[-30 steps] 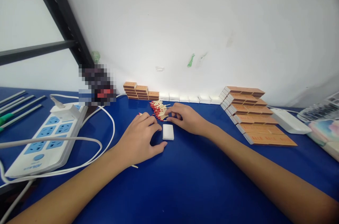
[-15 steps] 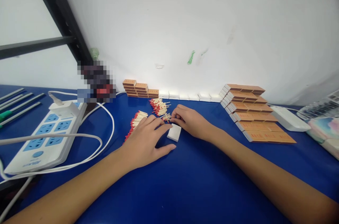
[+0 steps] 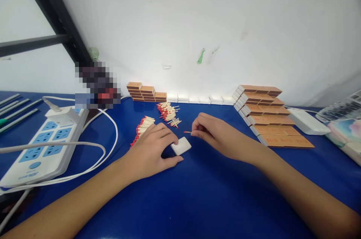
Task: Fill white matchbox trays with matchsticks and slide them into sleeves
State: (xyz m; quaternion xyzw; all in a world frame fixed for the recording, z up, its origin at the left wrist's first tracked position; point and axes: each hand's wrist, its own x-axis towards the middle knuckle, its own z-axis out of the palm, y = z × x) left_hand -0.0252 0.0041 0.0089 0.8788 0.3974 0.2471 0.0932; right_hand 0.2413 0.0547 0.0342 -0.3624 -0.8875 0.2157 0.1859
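My right hand [image 3: 207, 130] pinches a single match [image 3: 188, 132] between thumb and fingertips, its red head pointing left. My left hand [image 3: 153, 148] rests on the table around a small white matchbox tray [image 3: 182, 146]; a fingertip lies on its left edge and the thumb is by its near side. The tray's inside cannot be made out. Partly behind my left hand is a fanned row of red-headed matches [image 3: 144, 126]. Farther back lies a loose heap of matches [image 3: 166, 111], with a few crossed ones at its right end.
Orange matchboxes stand in a stepped stack [image 3: 270, 114] at right and a smaller stack [image 3: 145, 91] at back left. White boxes [image 3: 199, 98] line the wall between them. A power strip [image 3: 47, 145] with looping white cables takes up the left side. A white device [image 3: 308, 121] sits far right.
My right hand has drawn back rightward from the loose matches with one match in its pinch. The white tray has turned and shifted slightly, and my left thumb is now closer to it.
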